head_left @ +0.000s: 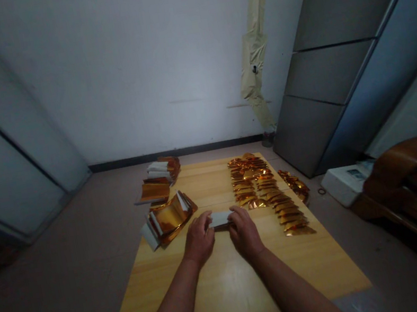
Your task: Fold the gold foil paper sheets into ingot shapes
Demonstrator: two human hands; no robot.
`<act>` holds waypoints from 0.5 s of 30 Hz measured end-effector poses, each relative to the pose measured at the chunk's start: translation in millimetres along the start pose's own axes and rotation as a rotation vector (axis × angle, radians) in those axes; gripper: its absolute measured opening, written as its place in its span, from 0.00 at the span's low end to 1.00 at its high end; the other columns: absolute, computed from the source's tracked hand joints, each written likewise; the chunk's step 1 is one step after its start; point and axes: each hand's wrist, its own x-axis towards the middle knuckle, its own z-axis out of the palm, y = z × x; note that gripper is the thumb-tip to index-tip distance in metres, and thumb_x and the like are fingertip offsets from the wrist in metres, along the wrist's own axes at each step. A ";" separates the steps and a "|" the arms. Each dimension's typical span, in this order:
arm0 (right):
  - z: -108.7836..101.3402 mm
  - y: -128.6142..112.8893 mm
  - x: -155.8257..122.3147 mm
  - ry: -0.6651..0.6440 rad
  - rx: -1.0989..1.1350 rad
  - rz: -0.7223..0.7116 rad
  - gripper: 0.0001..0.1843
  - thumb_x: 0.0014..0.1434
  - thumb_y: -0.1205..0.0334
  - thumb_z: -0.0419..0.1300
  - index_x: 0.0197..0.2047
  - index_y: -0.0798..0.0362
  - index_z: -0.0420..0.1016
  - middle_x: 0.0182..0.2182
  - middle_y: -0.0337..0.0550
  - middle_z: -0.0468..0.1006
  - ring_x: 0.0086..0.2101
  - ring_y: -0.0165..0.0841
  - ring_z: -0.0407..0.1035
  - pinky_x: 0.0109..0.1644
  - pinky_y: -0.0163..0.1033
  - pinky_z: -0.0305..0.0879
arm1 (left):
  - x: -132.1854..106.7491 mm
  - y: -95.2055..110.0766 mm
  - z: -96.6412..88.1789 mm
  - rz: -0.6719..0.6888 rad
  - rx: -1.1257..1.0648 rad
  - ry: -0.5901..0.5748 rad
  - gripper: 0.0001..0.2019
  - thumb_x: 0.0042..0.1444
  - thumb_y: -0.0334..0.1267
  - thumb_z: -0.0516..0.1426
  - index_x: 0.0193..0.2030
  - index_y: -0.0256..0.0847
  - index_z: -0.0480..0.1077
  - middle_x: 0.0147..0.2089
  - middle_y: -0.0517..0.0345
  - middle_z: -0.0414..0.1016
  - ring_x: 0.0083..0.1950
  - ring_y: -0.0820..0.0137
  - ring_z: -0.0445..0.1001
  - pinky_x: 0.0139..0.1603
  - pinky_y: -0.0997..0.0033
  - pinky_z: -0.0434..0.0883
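Gold foil all around; white paper strip (219,219) is the item in hand, held up just above the pale wooden table (232,291); left hand (199,239) is curled nearly closed over its left end, right hand (245,233) likewise over its right end; fingers hide the exact grip; folded gold foil packets (169,219), partly sleeved in white paper, lie just beside the left hand at the table's left edge; second pile of gold-and-white packets (153,187) sits past the far left corner, apparently on the floor; rows of gold foil pieces (253,183) run down the table's right half, near the right hand; loose gold foil heap (293,186) sits at the right edge. Risks: hard pinch could crease the strip; a wrist swinging right could scatter the rows; packets could slide off the edge if nudged; heap looks poorly supported; dim light could hide creases.
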 end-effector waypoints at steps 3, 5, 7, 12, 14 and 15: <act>-1.8 -0.7 0.5 -0.031 -0.017 -0.004 0.14 0.50 0.78 0.51 0.35 0.52 0.71 0.52 0.53 0.69 0.53 0.41 0.61 0.56 0.49 0.63 | 0.3 -0.7 0.4 -0.005 -0.015 0.004 0.23 0.51 0.30 0.52 0.55 0.40 0.67 0.45 0.52 0.75 0.47 0.63 0.72 0.53 0.60 0.68; -3.0 -1.1 0.9 -0.046 -0.034 -0.007 0.13 0.51 0.77 0.52 0.34 0.51 0.71 0.52 0.53 0.69 0.53 0.42 0.61 0.55 0.48 0.63 | 0.6 -1.5 0.5 -0.008 -0.024 -0.001 0.23 0.51 0.30 0.52 0.55 0.40 0.67 0.45 0.52 0.76 0.47 0.63 0.72 0.53 0.60 0.68; -3.6 -1.3 1.0 -0.049 -0.056 -0.008 0.12 0.51 0.77 0.53 0.33 0.52 0.71 0.52 0.53 0.68 0.52 0.42 0.61 0.55 0.48 0.63 | 0.8 -2.3 0.6 -0.014 -0.030 -0.007 0.22 0.52 0.31 0.52 0.55 0.41 0.67 0.44 0.52 0.76 0.47 0.63 0.72 0.53 0.60 0.68; -3.6 -0.7 0.3 -0.039 -0.095 -0.007 0.10 0.52 0.76 0.54 0.32 0.52 0.72 0.53 0.52 0.68 0.49 0.41 0.62 0.53 0.47 0.64 | 1.4 -4.2 1.1 -0.044 -0.064 -0.010 0.20 0.54 0.33 0.52 0.55 0.41 0.68 0.43 0.53 0.75 0.46 0.63 0.72 0.52 0.61 0.68; -3.6 -0.4 0.0 -0.038 -0.093 -0.014 0.10 0.52 0.76 0.55 0.32 0.52 0.73 0.53 0.52 0.68 0.48 0.40 0.62 0.52 0.46 0.63 | 1.6 -4.0 0.8 -0.062 -0.086 -0.012 0.21 0.54 0.33 0.52 0.55 0.41 0.68 0.42 0.54 0.75 0.46 0.64 0.72 0.51 0.62 0.68; -3.7 -0.4 -0.1 -0.039 -0.091 -0.020 0.10 0.52 0.76 0.55 0.31 0.52 0.73 0.53 0.52 0.68 0.48 0.40 0.63 0.52 0.46 0.63 | 1.8 -3.6 0.3 -0.073 -0.096 -0.011 0.21 0.53 0.33 0.52 0.55 0.41 0.68 0.41 0.54 0.75 0.45 0.64 0.72 0.51 0.63 0.68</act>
